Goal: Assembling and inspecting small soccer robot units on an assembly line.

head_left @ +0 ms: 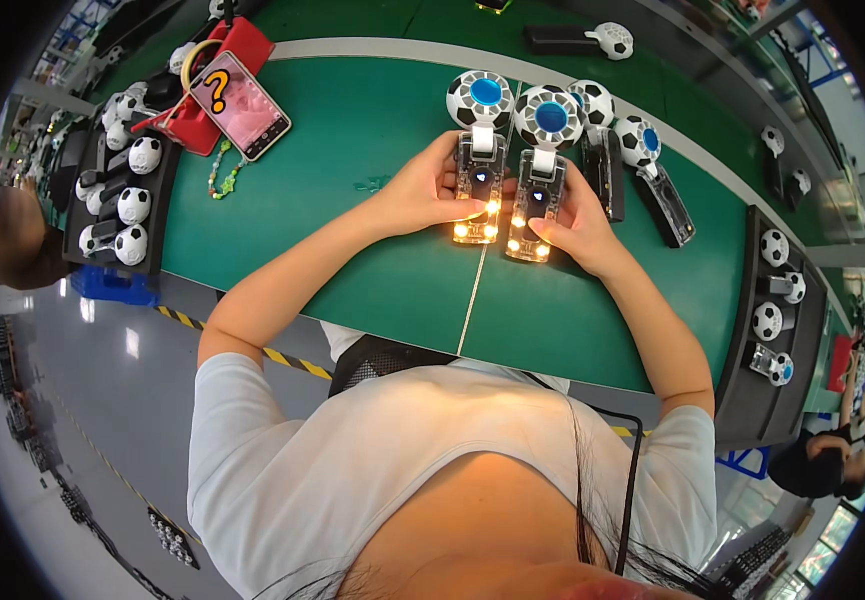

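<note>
Two curled hands (pixel 424 194) (pixel 584 226) each grip a lit device (pixel 480 178) (pixel 538 195).

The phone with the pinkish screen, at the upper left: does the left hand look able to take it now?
Probably not at once: the left hand holds a lit soccer-ball handheld device. The way seems free, though, with only green tabletop between that hand and the phone.

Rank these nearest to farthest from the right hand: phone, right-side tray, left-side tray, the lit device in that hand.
1. Lit device, in the right hand
2. Right-side tray, right and lower
3. Phone, upper left
4. Left-side tray, farthest left
</note>
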Demonstrator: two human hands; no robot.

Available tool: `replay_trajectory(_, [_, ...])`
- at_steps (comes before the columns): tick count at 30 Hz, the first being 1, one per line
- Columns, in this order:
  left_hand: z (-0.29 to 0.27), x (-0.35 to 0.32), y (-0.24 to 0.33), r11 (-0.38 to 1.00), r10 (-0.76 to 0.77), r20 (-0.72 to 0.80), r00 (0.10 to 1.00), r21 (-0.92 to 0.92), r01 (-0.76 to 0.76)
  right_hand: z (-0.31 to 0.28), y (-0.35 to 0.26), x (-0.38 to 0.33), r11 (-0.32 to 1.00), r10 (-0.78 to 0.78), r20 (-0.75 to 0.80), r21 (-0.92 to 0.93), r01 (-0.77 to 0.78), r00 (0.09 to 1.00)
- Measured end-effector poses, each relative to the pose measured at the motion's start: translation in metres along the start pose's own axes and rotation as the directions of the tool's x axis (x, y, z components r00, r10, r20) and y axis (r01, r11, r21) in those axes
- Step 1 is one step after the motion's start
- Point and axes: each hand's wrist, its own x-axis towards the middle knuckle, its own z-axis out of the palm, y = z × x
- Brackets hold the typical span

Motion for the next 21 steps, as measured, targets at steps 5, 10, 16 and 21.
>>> replay_trajectory(5, [-0.0027, 0.0025, -0.0084, 1.000, 0.003, 0.017, 1.000, 0.006, -0.003, 0.0024, -0.0044, -0.0008, 1.000, 0.011, 0.013, 0.017, -0.011, 1.000])
replay_trajectory(10, [-0.0020, 0.0019, -0.0057, 1.000, 0.003, 0.017, 1.000, 0.012, -0.003, 0.0011, -0.0018, -0.0009, 1.000, -0.003, 0.023, 0.028, 0.003, 1.000])
replay_trajectory(16, [-0.0025, 0.0029, -0.0102, 1.000, 0.005, 0.018, 1.000, -0.009, -0.005, 0.0001, 0.0005, -0.0005, 0.999, 0.007, 0.023, 0.047, -0.009, 1.000])
replay_trajectory(21, [-0.0026, 0.0038, -0.0062, 0.999, 0.005, 0.031, 1.000, -0.032, -0.004, -0.0018, 0.0012, 0.0002, 0.998, 0.019, 0.042, 0.056, -0.021, 0.999])
